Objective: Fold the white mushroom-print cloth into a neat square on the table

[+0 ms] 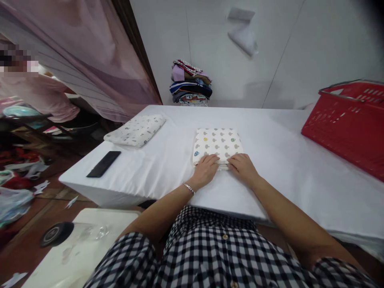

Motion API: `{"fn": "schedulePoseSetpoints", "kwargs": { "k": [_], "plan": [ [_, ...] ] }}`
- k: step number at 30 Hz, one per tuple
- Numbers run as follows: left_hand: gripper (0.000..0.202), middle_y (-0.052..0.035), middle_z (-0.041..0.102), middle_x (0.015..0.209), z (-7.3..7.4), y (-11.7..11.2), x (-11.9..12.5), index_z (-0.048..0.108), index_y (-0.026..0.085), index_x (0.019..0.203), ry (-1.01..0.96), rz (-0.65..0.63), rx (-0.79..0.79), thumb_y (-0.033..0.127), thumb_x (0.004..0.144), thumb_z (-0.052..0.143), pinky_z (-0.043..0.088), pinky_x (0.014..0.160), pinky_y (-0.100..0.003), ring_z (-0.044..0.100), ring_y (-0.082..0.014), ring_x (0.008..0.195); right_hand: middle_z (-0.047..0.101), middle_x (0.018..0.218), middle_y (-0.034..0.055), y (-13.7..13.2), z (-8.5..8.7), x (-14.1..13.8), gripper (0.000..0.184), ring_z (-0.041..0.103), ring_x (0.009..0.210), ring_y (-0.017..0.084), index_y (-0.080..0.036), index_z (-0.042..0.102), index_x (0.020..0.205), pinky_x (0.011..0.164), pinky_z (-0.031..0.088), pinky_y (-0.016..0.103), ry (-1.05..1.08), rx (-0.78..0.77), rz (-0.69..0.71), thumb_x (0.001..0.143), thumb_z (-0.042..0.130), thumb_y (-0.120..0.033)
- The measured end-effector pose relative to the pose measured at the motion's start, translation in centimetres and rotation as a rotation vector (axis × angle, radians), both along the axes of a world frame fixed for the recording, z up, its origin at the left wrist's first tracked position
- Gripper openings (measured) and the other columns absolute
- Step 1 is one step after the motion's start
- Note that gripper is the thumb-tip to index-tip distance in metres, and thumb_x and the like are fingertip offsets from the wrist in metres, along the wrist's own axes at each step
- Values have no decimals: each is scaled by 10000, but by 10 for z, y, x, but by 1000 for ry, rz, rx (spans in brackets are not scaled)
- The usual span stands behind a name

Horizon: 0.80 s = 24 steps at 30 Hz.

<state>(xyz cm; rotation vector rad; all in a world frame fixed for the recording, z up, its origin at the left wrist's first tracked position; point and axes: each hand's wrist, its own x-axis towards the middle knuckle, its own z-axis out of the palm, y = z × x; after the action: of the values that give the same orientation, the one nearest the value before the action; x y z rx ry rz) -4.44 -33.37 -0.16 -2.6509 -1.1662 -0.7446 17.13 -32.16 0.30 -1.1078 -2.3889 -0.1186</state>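
Observation:
A folded white cloth [216,146] with rows of grey printed shapes, and a few in blue, yellow and green, lies on the white-covered table [168,160]. Its layers show along the near edge. My left hand [206,170] grips the near left part of that edge, fingers bent over it; a silver bracelet circles the wrist. On the near right part, my right hand [243,168] holds the same edge with its fingers together. The thumbs are mostly hidden. A second white patterned cloth [136,130], also folded, rests at the table's left end.
A black phone-like slab [103,164] lies near the left edge. At the right stands a red plastic basket [345,124]. Folded fabrics [191,84] are piled behind the table by the wall. A white stool [99,220] is below left. Beyond a pink curtain [99,48] is another person.

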Motion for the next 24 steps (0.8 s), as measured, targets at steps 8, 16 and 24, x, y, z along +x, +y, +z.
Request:
{"fn": "schedulePoseSetpoints", "kwargs": {
  "k": [8, 16, 24],
  "plan": [
    [216, -59, 637, 1062, 4, 1, 4, 600, 168, 882, -116, 13, -31, 192, 935, 392, 403, 933, -401, 563, -170, 991, 624, 944, 80, -4, 0, -7, 247, 510, 878, 226, -174, 623, 1011, 805, 321, 361, -28, 13, -28, 858, 534, -345],
    [168, -61, 634, 1073, -1, 2, 3, 588, 168, 927, -128, 13, -72, 214, 928, 427, 438, 874, -363, 561, -180, 1019, 628, 898, 82, -1, -5, -9, 251, 514, 869, 221, -173, 635, 952, 805, 315, 370, -28, 59, -61, 928, 422, -304],
    [257, -70, 639, 1045, 13, 4, -13, 561, 179, 1087, -21, 116, -30, 108, 861, 462, 434, 840, -382, 558, -216, 994, 635, 891, 80, 0, -2, -1, 252, 517, 857, 208, -165, 630, 920, 810, 326, 357, -22, 84, -3, 931, 414, -294]
  ]
}}
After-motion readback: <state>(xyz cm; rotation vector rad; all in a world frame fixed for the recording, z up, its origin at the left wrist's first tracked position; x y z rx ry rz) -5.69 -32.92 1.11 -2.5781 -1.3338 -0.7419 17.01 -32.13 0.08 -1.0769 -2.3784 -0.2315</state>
